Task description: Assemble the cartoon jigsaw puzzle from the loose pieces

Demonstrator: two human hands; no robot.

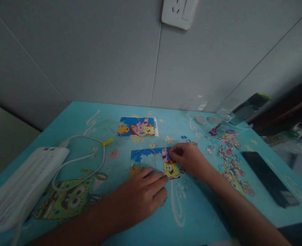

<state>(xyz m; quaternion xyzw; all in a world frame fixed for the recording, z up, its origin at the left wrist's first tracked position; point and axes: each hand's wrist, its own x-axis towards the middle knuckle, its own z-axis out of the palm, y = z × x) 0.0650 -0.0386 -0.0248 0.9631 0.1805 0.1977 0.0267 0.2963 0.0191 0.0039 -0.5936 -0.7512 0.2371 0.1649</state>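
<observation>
Puzzle: the partly assembled puzzle [171, 168] is laid on the blue table [204, 218], its middle unfilled.
Left hand: the left hand [147, 194] is laid over its lower edge, fingers loosely bent; whether anything is held beneath cannot be told.
Right hand: the fingertips of the right hand [188, 158] are drawn narrow at its upper right; whether a piece is pinched cannot be told.
Picture card: the card [138, 127] is placed behind the puzzle.
Loose pieces: the pieces [229, 159] are heaped to the right.

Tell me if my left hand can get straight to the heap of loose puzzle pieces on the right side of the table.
Probably not directly: your right hand and right forearm lie between your left hand and the heap of loose puzzle pieces.
</observation>
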